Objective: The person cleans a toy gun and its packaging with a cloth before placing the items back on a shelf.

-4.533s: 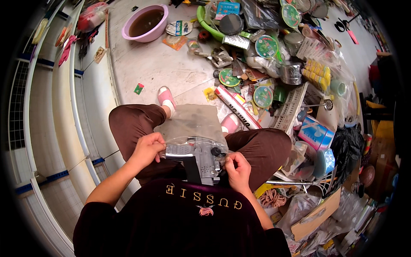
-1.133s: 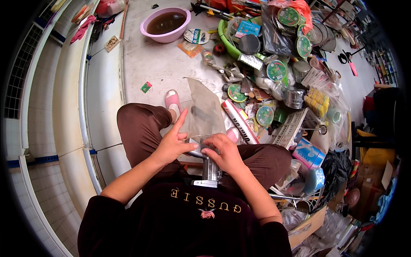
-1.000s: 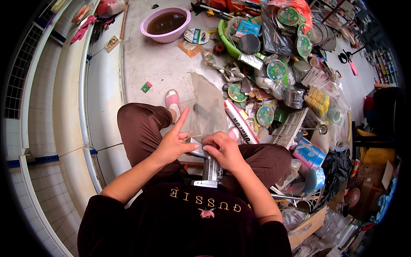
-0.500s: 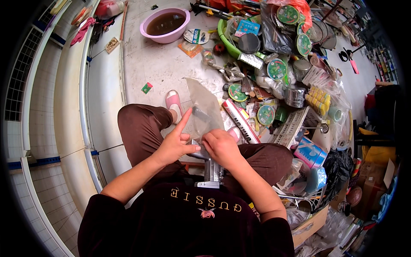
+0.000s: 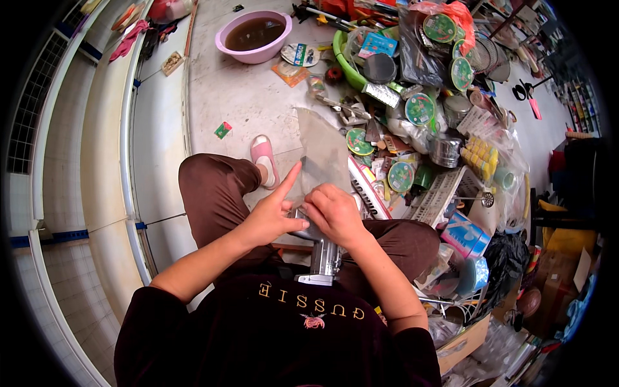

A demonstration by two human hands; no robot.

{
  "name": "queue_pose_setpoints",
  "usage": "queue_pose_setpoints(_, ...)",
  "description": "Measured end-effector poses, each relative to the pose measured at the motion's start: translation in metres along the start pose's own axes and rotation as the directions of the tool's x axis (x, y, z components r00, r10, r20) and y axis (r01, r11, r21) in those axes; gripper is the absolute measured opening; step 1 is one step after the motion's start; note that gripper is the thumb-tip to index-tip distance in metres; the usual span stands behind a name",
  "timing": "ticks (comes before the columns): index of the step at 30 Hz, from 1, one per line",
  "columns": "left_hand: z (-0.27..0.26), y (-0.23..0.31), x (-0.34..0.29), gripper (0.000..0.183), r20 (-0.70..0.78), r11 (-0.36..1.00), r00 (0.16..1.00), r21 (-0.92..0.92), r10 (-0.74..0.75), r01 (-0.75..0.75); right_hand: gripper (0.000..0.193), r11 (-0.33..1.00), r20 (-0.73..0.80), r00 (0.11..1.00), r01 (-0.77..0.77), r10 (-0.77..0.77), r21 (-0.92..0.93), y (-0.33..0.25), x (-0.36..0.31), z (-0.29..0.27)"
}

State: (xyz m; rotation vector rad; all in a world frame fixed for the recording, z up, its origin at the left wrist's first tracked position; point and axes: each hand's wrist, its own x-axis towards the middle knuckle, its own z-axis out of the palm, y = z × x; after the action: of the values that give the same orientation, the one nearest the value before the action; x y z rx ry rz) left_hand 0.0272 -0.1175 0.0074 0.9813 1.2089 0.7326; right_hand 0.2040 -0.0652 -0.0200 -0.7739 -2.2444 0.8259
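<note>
In front of my lap a translucent plastic bag (image 5: 322,145) stands upright, with a greyish shape showing through it. My right hand (image 5: 335,216) pinches the bag's lower part, fingers pressed together. At the bag's lower left edge is my left hand (image 5: 269,216). Its index finger points up along the bag and its thumb reaches right, while the other fingers curl in at the bag's edge. Under both hands a silver metal object (image 5: 322,258) rests between my thighs. Its upper end is partly hidden by my hands and I cannot make out its kind.
A pink basin (image 5: 255,55) of brown water stands on the floor ahead. To the right spreads a heap of household goods, with a green basin (image 5: 348,64), round green-labelled packs (image 5: 420,109), a white plastic basket (image 5: 438,200) and a long boxed roll (image 5: 371,190). Shelving (image 5: 109,161) runs along the left.
The bag has shifted to the right and stands straighter, its surface spread wider. Both hands have moved slightly right and stay at its lower part.
</note>
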Motion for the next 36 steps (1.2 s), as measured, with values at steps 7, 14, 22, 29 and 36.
queue_pose_setpoints(7, -0.001, -0.005, 0.002, 0.105, 0.024, 0.999, 0.999, -0.016, 0.046, -0.046, 0.011, 0.997, 0.041, 0.996, 0.080, -0.081, 0.022, -0.014, -0.005, -0.003)
queue_pose_setpoints(14, 0.015, -0.013, -0.017, 0.076, -0.134, 0.944, 0.980, -0.316, -0.145, 0.096, 0.007, 0.985, -0.102, 0.986, -0.122, 0.134, 0.120, -0.016, -0.028, 0.004)
queue_pose_setpoints(22, 0.023, -0.021, -0.030, 0.015, -0.230, 0.969, 0.969, 0.244, 0.094, -0.036, 0.008, 0.961, -0.294, 0.921, -0.209, 0.256, 0.183, -0.020, -0.045, 0.025)
queue_pose_setpoints(29, 0.025, -0.035, -0.020, 0.011, -0.110, 0.674, 0.877, 0.686, 0.468, -0.274, 0.020, 0.791, -0.273, 0.784, -0.401, 0.557, 0.462, -0.027, -0.068, 0.038)
queue_pose_setpoints(36, 0.019, -0.027, -0.013, 0.013, 0.001, 0.398, 0.922, 0.902, 0.387, -0.168, 0.032, 0.618, -0.104, 0.658, -0.626, 0.746, 0.476, -0.028, -0.080, 0.040)
